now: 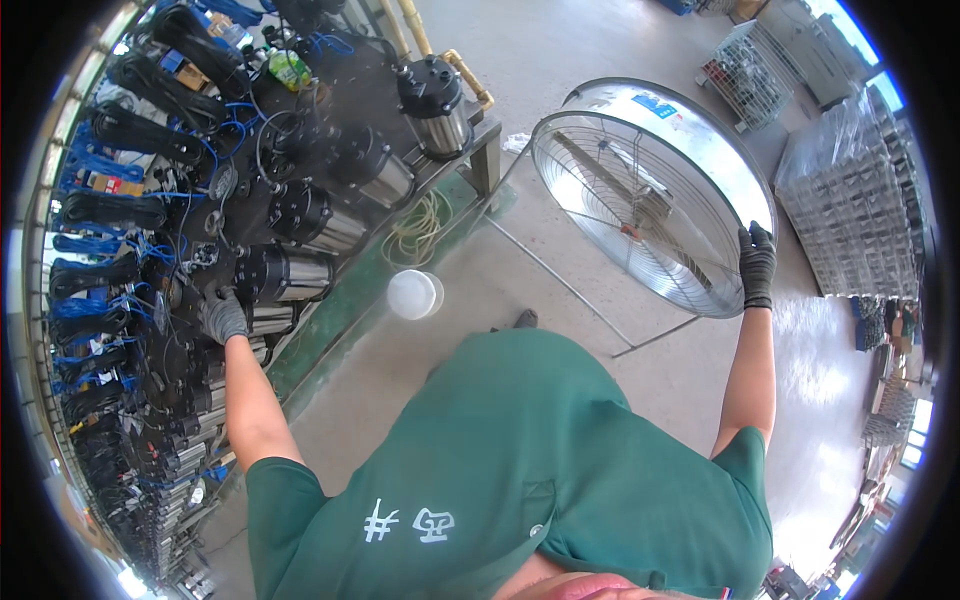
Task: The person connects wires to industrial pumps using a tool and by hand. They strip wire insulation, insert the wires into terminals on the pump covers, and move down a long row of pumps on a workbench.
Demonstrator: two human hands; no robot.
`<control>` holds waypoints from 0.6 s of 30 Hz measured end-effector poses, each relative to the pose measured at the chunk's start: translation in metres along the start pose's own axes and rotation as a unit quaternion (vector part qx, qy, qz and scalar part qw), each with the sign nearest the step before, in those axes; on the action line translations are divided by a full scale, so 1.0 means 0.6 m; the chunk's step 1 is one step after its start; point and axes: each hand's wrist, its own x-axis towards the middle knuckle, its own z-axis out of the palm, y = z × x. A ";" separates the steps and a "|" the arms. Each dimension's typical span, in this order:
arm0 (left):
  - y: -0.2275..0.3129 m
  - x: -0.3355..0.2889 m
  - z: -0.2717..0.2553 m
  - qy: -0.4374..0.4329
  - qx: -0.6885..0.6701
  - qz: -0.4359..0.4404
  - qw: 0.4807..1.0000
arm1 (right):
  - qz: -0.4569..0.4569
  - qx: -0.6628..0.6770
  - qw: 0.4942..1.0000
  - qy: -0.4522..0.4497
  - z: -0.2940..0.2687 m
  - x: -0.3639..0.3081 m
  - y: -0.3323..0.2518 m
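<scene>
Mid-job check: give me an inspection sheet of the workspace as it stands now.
Surface: long bench packed with goods; bare concrete floor.
Job's things: row of steel-bodied pumps; big round drum fan on a stand.
Clutter: white bucket on the floor.
Grippers: left hand, grey glove, on a pump; right hand, black glove, gripping the fan's rim.
Cables: black coils, blue leads, a yellowish coil.
Surroundings: wire baskets, wrapped pallet.

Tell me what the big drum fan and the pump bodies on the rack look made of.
Drum fan: likely bare galvanised or polished sheet steel, bright silver shroud with glare, thin wire grille. The right hand grips its rim. Pump bodies: shiny cylindrical shells, probably stainless steel, mirror-like reflections, with matte black end caps, cast metal or plastic, unclear. The left hand rests there.
</scene>
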 end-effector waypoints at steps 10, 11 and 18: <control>-0.112 -0.107 -0.027 0.192 -0.299 0.232 0.905 | -0.088 0.142 0.984 -0.066 0.100 -0.128 -0.205; -0.130 -0.145 -0.039 0.191 -0.313 0.237 0.900 | -0.115 0.155 0.978 -0.081 0.148 -0.159 -0.214; -0.462 -0.513 0.184 0.017 -0.392 0.035 0.919 | -0.104 0.061 0.876 -0.467 0.376 -0.530 -0.364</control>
